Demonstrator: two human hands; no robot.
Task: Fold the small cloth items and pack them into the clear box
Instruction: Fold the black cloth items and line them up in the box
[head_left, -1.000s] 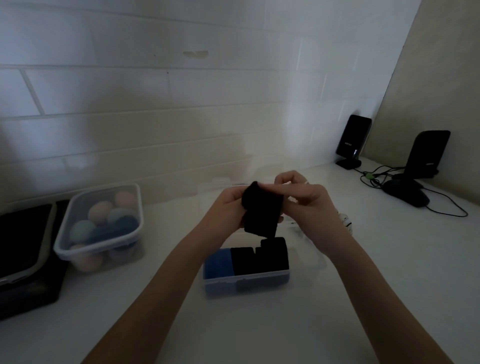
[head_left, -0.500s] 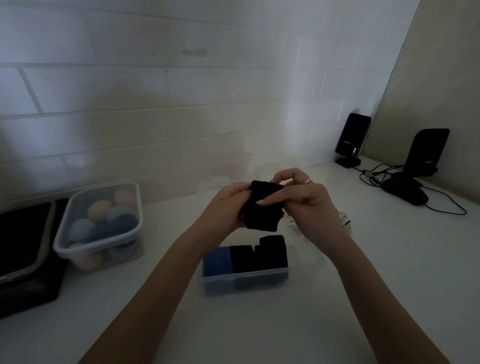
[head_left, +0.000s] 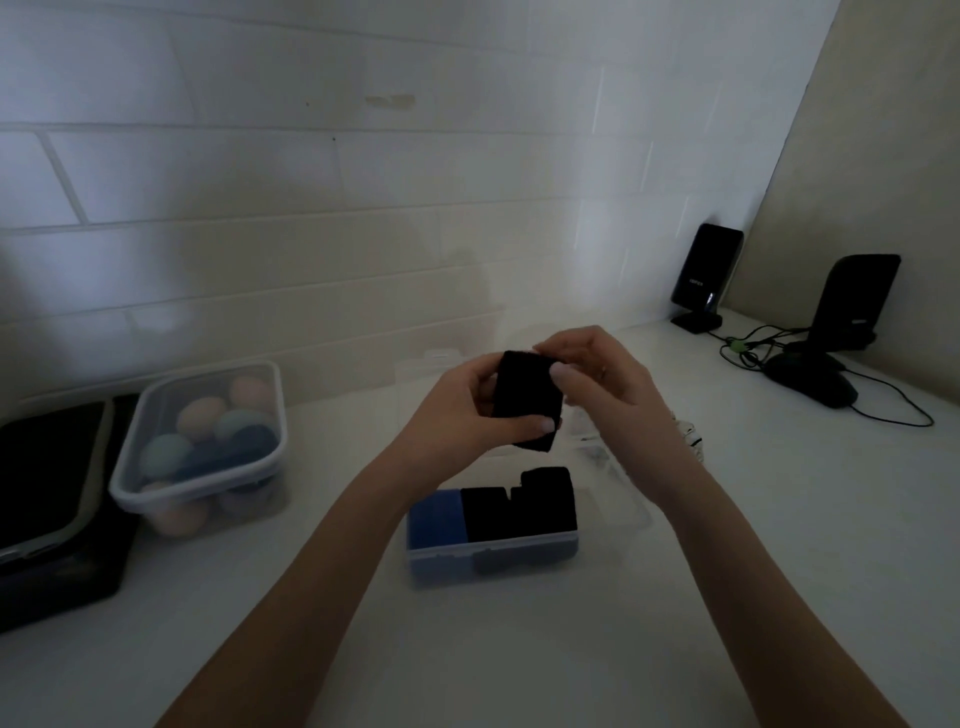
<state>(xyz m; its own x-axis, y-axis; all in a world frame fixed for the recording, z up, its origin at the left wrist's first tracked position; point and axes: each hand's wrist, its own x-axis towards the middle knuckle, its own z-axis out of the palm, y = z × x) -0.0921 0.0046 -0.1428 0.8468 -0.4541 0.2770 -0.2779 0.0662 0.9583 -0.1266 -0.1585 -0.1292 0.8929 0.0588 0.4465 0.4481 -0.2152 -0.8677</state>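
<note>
A small black cloth (head_left: 525, 397), folded into a compact block, is held in the air above the clear box (head_left: 493, 558). My left hand (head_left: 457, 415) grips its left side and lower edge, thumb across the front. My right hand (head_left: 605, 379) pinches its top right corner. The clear box stands on the white counter below my hands. It holds a folded blue cloth (head_left: 435, 517) at its left end and black folded cloths (head_left: 519, 509) filling the rest, one standing a little higher at the right.
A lidded clear tub of pastel round items (head_left: 202, 441) stands at the left, beside a black tray (head_left: 49, 499). Two black stands (head_left: 704, 275) and a mouse (head_left: 813, 382) with cables occupy the back right corner. A clear lid (head_left: 618, 483) lies right of the box.
The black cloth went from hanging loose to a tight folded block. Both hands shifted slightly, still holding it above the box.
</note>
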